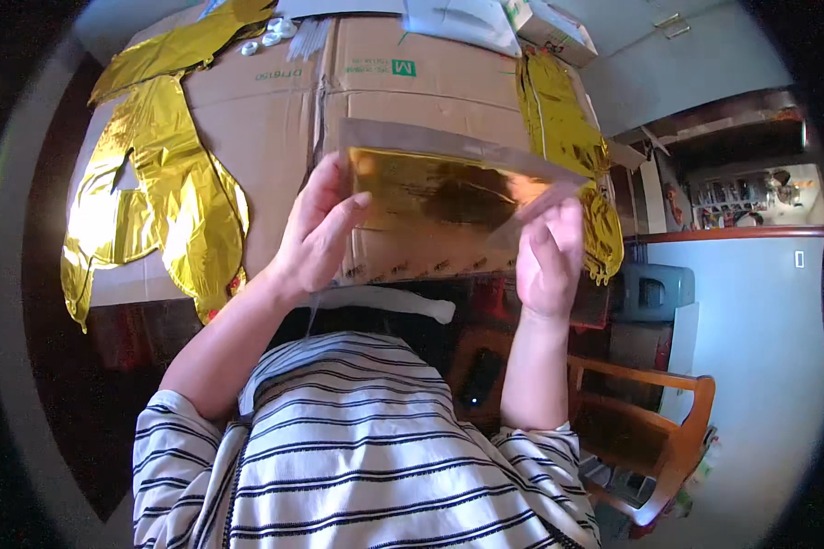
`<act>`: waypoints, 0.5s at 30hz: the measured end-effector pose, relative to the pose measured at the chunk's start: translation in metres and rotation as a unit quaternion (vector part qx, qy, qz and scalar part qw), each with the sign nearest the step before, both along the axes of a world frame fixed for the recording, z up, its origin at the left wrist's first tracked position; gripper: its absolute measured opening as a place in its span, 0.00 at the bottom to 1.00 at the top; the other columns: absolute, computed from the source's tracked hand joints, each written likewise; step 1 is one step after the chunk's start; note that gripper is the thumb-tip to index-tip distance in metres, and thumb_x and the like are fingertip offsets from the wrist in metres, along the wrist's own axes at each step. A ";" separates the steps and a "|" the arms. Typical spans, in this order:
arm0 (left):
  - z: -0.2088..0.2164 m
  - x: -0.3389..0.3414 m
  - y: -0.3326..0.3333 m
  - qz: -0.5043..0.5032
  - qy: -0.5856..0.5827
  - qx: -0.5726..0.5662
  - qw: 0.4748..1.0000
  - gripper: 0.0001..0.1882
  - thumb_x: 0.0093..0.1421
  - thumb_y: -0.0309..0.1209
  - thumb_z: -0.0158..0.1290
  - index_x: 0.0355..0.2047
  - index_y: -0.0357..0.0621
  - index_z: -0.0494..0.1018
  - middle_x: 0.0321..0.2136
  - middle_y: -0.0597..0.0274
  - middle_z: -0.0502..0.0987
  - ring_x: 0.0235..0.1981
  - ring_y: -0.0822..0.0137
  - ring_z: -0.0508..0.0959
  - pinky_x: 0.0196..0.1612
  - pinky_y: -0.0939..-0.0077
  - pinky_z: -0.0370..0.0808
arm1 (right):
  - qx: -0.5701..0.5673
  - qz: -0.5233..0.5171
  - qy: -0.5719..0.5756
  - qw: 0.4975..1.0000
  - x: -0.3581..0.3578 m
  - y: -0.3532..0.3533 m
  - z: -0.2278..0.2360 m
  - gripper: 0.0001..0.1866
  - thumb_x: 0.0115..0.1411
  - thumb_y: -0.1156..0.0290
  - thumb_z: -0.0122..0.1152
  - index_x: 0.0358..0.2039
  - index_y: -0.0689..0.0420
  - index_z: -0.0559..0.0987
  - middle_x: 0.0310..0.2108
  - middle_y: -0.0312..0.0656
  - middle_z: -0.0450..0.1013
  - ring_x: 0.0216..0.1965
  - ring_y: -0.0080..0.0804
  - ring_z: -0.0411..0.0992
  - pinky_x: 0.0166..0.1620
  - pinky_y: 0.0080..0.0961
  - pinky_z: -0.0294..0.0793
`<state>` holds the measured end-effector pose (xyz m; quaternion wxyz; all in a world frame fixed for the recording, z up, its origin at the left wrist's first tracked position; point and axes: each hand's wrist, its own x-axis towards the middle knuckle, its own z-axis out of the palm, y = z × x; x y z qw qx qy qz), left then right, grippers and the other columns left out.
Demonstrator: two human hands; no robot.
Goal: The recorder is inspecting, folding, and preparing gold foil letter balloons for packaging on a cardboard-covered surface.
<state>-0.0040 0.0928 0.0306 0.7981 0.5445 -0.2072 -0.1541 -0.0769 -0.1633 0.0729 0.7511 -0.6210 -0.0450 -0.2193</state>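
Observation:
Between my two hands is a flat, clear plastic pouch (430, 192) with shiny gold foil inside, held up above the near part of the cardboard. Its left end is pinched by my left hand (313, 229), thumb on top. At the right end, the fingers of my right hand (551, 261) close on the pouch's corner. A flat gold foil balloon (178, 183), shaped like a letter A, lies on the cardboard to the left. More gold foil balloons (558, 114) lie along the right edge, partly hidden by the pouch and my right hand.
Flattened cardboard (265, 119) covers the table. At its far side are another gold foil piece (183, 46), white ribbon rolls (273, 35), clear plastic packets (458, 23) and a white box (551, 29). A wooden chair (691, 416) and a blue-grey plastic stool (655, 291) stand at the right.

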 end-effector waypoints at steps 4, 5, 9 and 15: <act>0.037 -0.006 -0.008 0.088 -0.054 0.019 0.994 0.19 0.73 0.30 0.42 0.62 0.39 0.63 0.38 0.71 0.70 0.40 0.78 0.67 0.46 0.81 0.66 | 0.065 -0.096 0.019 0.993 0.003 0.012 0.014 0.07 0.66 0.67 0.58 0.41 0.55 0.72 0.36 0.31 0.68 0.39 0.18 0.64 0.45 0.18 0.63; 0.033 -0.003 -0.005 0.077 -0.055 0.052 0.994 0.19 0.73 0.31 0.43 0.61 0.38 0.63 0.37 0.71 0.69 0.39 0.78 0.66 0.44 0.81 0.66 | 0.100 -0.114 0.011 0.988 0.003 0.013 0.016 0.05 0.68 0.67 0.56 0.38 0.54 0.73 0.35 0.31 0.68 0.37 0.17 0.64 0.43 0.17 0.62; 0.014 0.007 0.002 0.111 -0.011 0.175 0.978 0.18 0.74 0.36 0.45 0.54 0.32 0.70 0.34 0.69 0.70 0.36 0.79 0.66 0.38 0.82 0.66 | 0.183 -0.145 0.135 0.963 0.022 0.005 -0.044 0.15 0.69 0.61 0.55 0.49 0.57 0.76 0.42 0.35 0.74 0.44 0.21 0.70 0.49 0.21 0.67; 0.023 0.031 0.023 0.023 0.154 0.050 0.987 0.20 0.70 0.35 0.52 0.56 0.32 0.71 0.47 0.59 0.79 0.48 0.71 0.77 0.53 0.77 0.73 | 0.179 -0.035 0.210 0.961 0.013 -0.002 -0.019 0.19 0.68 0.63 0.57 0.53 0.64 0.76 0.53 0.44 0.75 0.54 0.32 0.72 0.58 0.30 0.70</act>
